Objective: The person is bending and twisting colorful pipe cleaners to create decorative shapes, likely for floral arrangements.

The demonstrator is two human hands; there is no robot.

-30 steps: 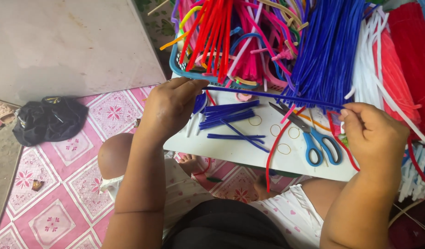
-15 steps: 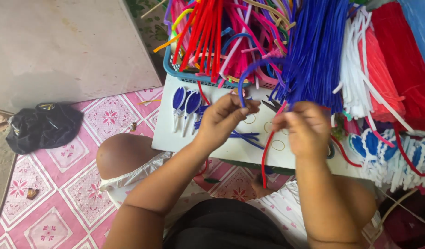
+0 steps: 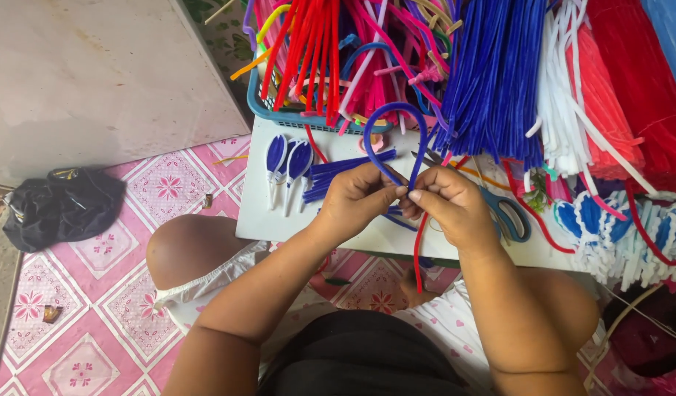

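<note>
- L hand (image 3: 356,202) + R hand (image 3: 449,205) meet at centre, fingertips touching; both pinched tight on the two ends of a blue pipe cleaner (image 3: 394,132).
- Stem is bent into a narrow loop rising straight above the fingers; its ends cross or join right at the pinch. Can't tell which, thumbs cover it.
- Judgement: to do it well, keep pinch low at the very ends so loop stays even; twist w/ R thumb + forefinger while L holds base fixed.
- Keep loop clear of the hanging blue stems (image 3: 499,81) just beyond the fingers, else fuzz may snag.
- Finished blue-and-white petal pieces (image 3: 287,165) lie to the left of L fingers on the white board (image 3: 257,220); good shape ref.
- Cut blue lengths (image 3: 338,176) just beyond L knuckles.
- Scissors (image 3: 508,216) just right of R hand, blue handles, partly hidden.
- Red stem (image 3: 419,249) hangs below R fingers; could tangle.
</note>
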